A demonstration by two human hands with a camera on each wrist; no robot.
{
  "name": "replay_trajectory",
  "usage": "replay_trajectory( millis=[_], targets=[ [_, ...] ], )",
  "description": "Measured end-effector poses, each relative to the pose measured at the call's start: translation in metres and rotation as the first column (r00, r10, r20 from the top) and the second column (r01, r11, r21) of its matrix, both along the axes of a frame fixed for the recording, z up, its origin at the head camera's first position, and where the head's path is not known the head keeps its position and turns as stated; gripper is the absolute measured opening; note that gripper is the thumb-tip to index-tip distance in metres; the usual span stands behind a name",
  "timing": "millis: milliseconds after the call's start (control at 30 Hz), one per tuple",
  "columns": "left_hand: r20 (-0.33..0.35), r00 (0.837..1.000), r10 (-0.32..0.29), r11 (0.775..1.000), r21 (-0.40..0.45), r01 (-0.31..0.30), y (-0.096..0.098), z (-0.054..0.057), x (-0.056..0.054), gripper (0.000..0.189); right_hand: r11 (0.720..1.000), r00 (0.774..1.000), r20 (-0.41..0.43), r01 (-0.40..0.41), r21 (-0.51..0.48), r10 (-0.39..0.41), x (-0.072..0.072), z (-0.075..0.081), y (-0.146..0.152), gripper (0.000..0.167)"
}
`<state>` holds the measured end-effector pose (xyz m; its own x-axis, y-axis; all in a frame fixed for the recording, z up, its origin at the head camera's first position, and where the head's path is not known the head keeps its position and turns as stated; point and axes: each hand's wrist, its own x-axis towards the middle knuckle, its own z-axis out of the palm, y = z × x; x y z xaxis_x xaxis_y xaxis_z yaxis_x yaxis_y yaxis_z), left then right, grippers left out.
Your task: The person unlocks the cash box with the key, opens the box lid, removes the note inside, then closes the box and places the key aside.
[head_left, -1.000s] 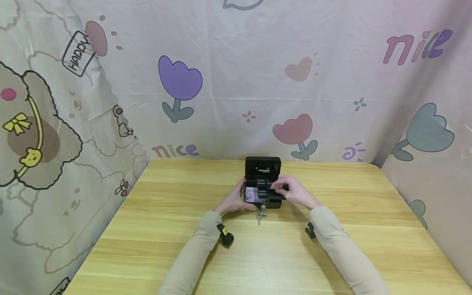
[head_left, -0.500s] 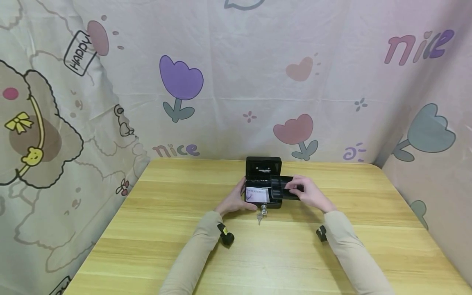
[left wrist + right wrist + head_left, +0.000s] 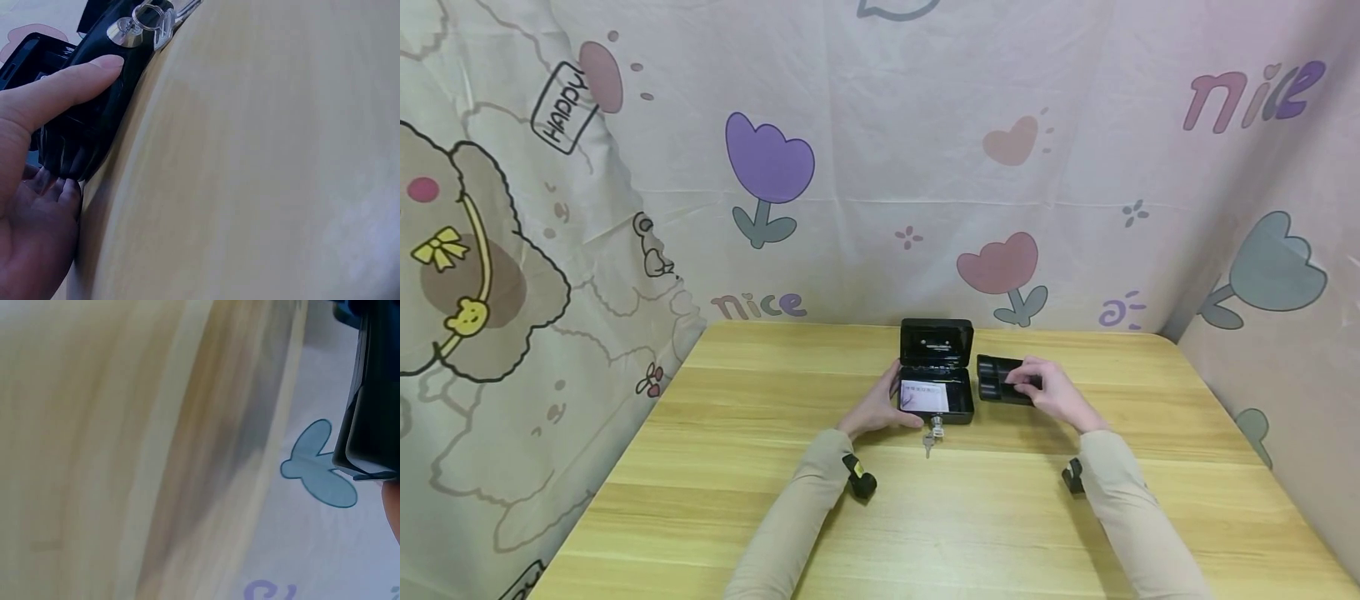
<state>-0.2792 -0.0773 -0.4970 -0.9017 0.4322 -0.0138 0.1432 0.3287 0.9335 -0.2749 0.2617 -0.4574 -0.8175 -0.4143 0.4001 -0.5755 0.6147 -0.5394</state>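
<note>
A small black cash box stands on the table with its lid raised. Inside lies a pale printed paper. My left hand grips the box at its left, thumb along the front and fingers at the side. Keys on a ring hang from the front lock. To the right of the box, my right hand pinches a black compartment tray. In the right wrist view the tray fills the upper right, hiding most of the hand.
The wooden table ends at the back against a printed cloth backdrop. Side cloths flank it left and right. A black wrist camera is strapped to the left sleeve, another to the right.
My right hand has moved rightward with the tray, from over the cash box to beside it, uncovering the paper and the box's interior. The left hand stays on the box.
</note>
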Motion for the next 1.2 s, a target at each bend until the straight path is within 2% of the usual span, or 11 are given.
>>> replay_trajectory(
  millis=[267,533,933,1200],
  targets=[
    [-0.003,1.0,-0.008,1.0,0.007,0.008,-0.001,0.0,0.0,0.13,0.997,0.998,0.052,0.026,0.067,-0.03,-0.008,-0.006,0.007,0.024],
    [-0.002,1.0,-0.006,1.0,0.009,0.006,-0.001,-0.001,0.0,0.129,0.993,0.998,0.06,0.029,0.113,-0.036,-0.014,-0.008,0.008,0.023],
    [-0.003,1.0,-0.002,1.0,0.0,0.002,-0.001,-0.001,0.0,0.129,0.995,0.992,0.121,0.014,0.097,-0.026,-0.02,-0.01,0.005,0.024],
    [-0.012,1.0,-0.02,0.998,0.058,0.021,0.0,-0.004,-0.003,0.127,0.995,0.985,0.169,0.0,0.104,-0.018,-0.023,-0.011,0.007,0.021]
  ],
)
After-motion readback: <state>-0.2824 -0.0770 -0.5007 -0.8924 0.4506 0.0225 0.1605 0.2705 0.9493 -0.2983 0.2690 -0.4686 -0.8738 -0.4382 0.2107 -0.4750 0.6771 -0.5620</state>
